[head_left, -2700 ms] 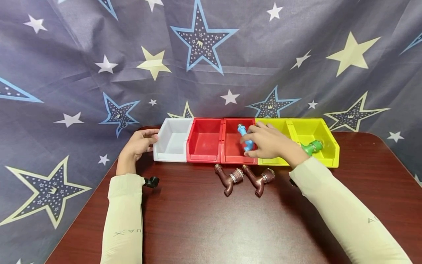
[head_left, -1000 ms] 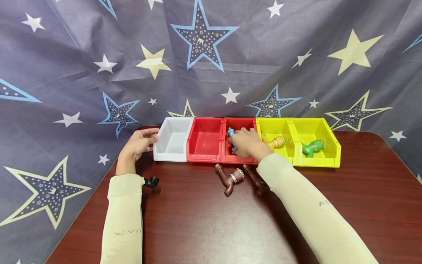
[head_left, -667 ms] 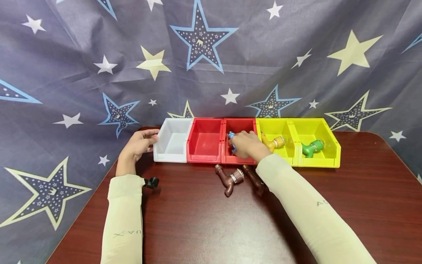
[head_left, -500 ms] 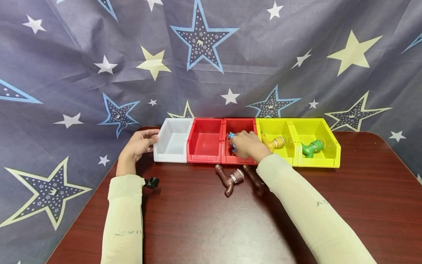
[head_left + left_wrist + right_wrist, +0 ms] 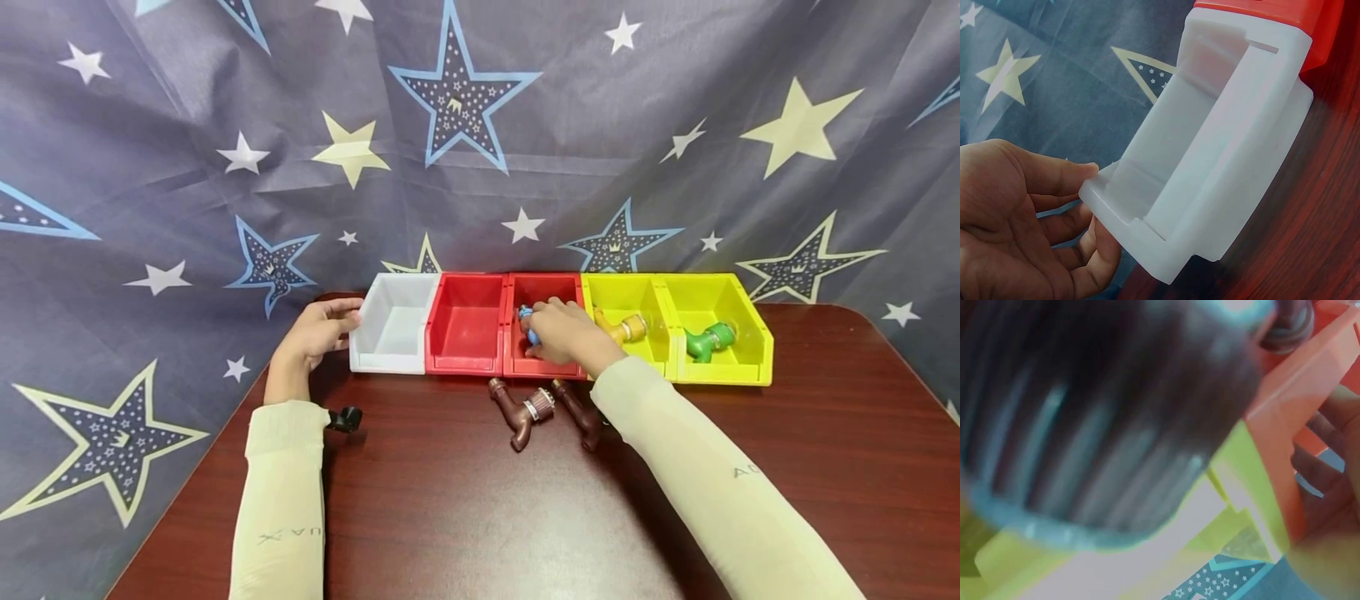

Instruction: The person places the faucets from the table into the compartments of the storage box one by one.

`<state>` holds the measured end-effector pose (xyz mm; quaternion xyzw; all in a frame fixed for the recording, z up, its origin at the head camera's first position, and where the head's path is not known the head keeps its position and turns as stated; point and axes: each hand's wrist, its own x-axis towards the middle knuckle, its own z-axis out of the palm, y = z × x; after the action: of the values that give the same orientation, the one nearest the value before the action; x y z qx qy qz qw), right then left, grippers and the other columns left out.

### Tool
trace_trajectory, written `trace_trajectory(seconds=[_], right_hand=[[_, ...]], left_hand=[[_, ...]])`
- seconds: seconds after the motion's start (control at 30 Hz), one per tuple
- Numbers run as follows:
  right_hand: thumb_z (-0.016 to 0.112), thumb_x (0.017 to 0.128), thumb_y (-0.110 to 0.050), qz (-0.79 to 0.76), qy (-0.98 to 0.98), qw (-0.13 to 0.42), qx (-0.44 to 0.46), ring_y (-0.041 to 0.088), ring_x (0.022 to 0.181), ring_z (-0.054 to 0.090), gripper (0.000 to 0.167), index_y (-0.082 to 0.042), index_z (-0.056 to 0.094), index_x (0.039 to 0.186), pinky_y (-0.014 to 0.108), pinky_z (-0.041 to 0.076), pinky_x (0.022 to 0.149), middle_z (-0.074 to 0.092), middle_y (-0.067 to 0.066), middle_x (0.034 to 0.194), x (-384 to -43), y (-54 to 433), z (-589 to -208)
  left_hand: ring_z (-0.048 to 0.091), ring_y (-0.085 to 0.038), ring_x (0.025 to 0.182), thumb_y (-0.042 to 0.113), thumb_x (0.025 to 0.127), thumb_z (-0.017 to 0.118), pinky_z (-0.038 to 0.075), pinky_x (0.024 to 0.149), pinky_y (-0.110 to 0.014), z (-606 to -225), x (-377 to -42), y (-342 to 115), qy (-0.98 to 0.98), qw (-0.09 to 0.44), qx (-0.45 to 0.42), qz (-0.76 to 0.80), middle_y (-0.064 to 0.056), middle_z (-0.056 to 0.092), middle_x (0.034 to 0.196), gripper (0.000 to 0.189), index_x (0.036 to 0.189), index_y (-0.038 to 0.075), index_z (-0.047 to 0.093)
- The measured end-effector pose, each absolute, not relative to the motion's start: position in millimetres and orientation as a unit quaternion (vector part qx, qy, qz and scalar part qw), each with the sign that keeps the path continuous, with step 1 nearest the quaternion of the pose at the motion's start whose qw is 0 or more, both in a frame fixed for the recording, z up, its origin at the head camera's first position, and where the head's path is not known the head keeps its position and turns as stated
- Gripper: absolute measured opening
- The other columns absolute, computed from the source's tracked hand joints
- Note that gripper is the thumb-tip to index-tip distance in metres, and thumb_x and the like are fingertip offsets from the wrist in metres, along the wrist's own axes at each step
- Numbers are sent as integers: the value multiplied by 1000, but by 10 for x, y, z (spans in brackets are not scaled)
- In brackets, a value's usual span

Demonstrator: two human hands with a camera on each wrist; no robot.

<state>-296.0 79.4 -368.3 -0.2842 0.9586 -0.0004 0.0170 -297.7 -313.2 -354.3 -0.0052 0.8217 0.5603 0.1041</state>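
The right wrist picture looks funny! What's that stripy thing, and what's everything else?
No robot here: just a person's left hand and right hand. One camera sits on the head and looks down at the table; two ride on the wrists. The stripy thing is a brown tap's knob, very close up. Two brown taps lie on the table before a white bin, two red bins and two yellow bins. A yellow tap and a green tap lie in the yellow bins. The left hand pinches the white bin's edge. The right hand seems to grip a blue tap in a red bin.
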Motion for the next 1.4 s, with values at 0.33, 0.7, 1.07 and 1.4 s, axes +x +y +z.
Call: trace_trajectory(seconds=[0.33, 0.7, 1.07, 1.4], right_hand=[[78, 92, -33, -18, 953, -20, -302, 32, 104, 53, 42, -15, 71, 129, 50, 47, 94, 63, 11, 114, -2948, 912, -3625], [77, 94, -21, -66, 931, -72, -352, 32, 106, 55, 35, -7, 71, 125, 47, 45, 98, 65, 11, 117, -2892, 1200, -3534], [73, 97, -27, -94, 921, -101, -365, 36, 114, 57, 40, -4, 67, 130, 51, 43, 105, 64, 16, 125, -2778, 1511, -3466], [73, 97, -30, -109, 929, -111, -337, 39, 123, 55, 47, -4, 64, 135, 57, 39, 109, 62, 17, 131, -2640, 1803, -3418]], left_hand=[[53, -36, 122, 3, 105, 51, 55, 84, -31, -3567, -2990, -3140, 822, 100, -1, 560, -29, 45, 148, 50, 154, -5, 40], [53, -34, 123, 7, 106, 50, 53, 95, -41, -3712, -3095, -3208, 826, 96, -2, 556, -26, 45, 150, 51, 155, -2, 40], [60, -22, 111, 10, 106, 54, 56, 86, -33, -3784, -3138, -3256, 832, 80, 3, 549, -24, 50, 145, 49, 153, 1, 44], [57, -19, 112, 11, 106, 53, 54, 88, -33, -3780, -3140, -3254, 830, 87, -6, 551, -23, 48, 147, 50, 155, 2, 42]])
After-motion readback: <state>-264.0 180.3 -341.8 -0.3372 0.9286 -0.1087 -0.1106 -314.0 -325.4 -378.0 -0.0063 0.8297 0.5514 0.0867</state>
